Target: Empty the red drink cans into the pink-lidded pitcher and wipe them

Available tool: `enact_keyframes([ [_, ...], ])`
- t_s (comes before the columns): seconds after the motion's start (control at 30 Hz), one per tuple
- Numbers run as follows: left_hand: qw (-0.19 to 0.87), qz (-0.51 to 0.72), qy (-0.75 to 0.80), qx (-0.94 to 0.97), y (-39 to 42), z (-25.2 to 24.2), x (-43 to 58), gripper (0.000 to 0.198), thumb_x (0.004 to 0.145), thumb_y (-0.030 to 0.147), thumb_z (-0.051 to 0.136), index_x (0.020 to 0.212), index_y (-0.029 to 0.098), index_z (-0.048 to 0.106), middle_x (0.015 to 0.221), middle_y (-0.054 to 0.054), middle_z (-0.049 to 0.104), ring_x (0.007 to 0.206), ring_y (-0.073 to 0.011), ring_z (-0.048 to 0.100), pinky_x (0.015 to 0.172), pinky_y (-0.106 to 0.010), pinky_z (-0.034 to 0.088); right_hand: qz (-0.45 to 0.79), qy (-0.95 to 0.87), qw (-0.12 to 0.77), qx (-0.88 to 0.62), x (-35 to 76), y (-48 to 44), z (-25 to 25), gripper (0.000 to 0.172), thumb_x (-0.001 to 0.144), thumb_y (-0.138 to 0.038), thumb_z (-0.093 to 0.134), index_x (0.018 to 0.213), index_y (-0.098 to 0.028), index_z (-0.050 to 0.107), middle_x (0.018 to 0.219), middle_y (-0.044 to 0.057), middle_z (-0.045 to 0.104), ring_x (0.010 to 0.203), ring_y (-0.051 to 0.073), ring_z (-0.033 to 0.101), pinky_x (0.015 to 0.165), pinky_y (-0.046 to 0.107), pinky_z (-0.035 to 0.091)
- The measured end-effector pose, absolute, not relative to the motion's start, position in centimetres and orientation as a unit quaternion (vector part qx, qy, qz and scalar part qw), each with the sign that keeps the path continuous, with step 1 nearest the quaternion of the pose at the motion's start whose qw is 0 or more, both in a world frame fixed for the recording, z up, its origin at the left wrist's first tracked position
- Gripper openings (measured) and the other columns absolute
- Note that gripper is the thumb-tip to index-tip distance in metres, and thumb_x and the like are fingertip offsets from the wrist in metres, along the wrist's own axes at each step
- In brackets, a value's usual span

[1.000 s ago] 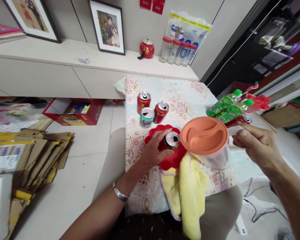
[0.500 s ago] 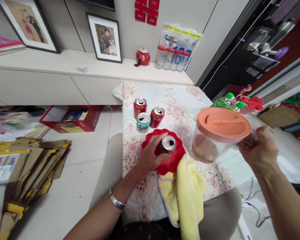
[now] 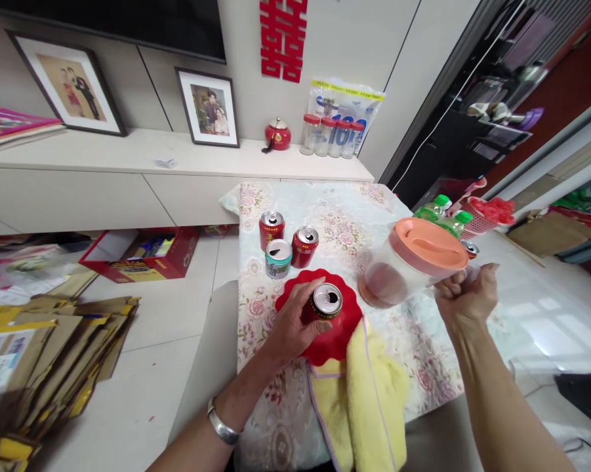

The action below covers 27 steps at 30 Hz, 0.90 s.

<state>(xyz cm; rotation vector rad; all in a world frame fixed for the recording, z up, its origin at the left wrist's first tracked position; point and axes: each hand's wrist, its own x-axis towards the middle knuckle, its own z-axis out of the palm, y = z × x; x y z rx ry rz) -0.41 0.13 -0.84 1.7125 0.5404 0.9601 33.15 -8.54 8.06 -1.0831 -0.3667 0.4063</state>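
Observation:
My left hand is wrapped round an opened drink can, upright on a red scalloped plate. In my right hand is the handle of a clear pitcher with an orange lid. The pitcher leans to the left, with brownish liquid in its lower part, and is to the right of the plate. Behind the plate stand two red cans and a short teal can, all opened. A yellow towel lies against the plate's near edge.
A floral cloth covers the table. Green-capped bottles and a pink basket stand beyond the pitcher. Flattened cardboard and a red box lie on the floor at left. Several red-lidded jars line the cabinet.
My right hand has brought the pitcher leftward, and it now tilts more to the left. My left hand stays on the can. The camera view has lifted slightly.

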Motion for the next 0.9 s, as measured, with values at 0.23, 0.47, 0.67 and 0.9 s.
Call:
enact_keyframes([
  [0.23,0.521,0.398,0.224,0.721,0.1,-0.6,-0.5,0.073,0.092,0.045,0.082,0.158,0.032,0.051,0.158,-0.012,0.059,0.147,-0.0351,0.055,0.125,-0.054,0.043,0.169,-0.15,0.832,-0.506,33.4,-8.4,5.6,0.055,0.112,-0.06,0.051,0.083,-0.013,0.048,0.063,-0.008,0.032,0.049,0.002,0.023,0.045,0.013,0.023],
  [0.47,0.528,0.386,0.238,0.718,0.1,-0.7,-0.6,0.076,0.092,0.046,0.082,0.159,0.03,0.05,0.151,-0.014,0.06,0.144,-0.0357,0.057,0.123,-0.054,0.046,0.14,-0.152,0.796,-0.57,33.4,-9.8,5.5,0.049,0.11,-0.059,0.055,0.099,-0.011,0.058,0.08,-0.001,0.053,0.066,0.006,0.05,0.063,0.018,0.048],
  [0.67,0.524,0.378,0.247,0.722,0.1,-0.5,-0.5,0.076,0.092,0.048,0.081,0.159,0.03,0.049,0.154,-0.015,0.059,0.146,-0.037,0.055,0.123,-0.055,0.045,0.029,-0.143,0.718,-0.681,29.4,-15.8,3.7,0.05,0.085,-0.058,0.076,0.104,-0.014,0.063,0.101,0.003,0.064,0.081,0.009,0.059,0.069,0.018,0.047],
  [0.9,0.522,0.368,0.258,0.725,-0.2,0.3,-0.5,0.075,0.092,0.05,0.08,0.158,0.028,0.05,0.154,-0.016,0.058,0.147,-0.0378,0.055,0.124,-0.056,0.044,0.16,-0.469,0.445,-0.746,18.0,-20.5,3.0,0.041,0.09,-0.053,0.077,0.115,-0.021,0.078,0.106,0.005,0.071,0.089,0.015,0.069,0.075,0.021,0.058],
])
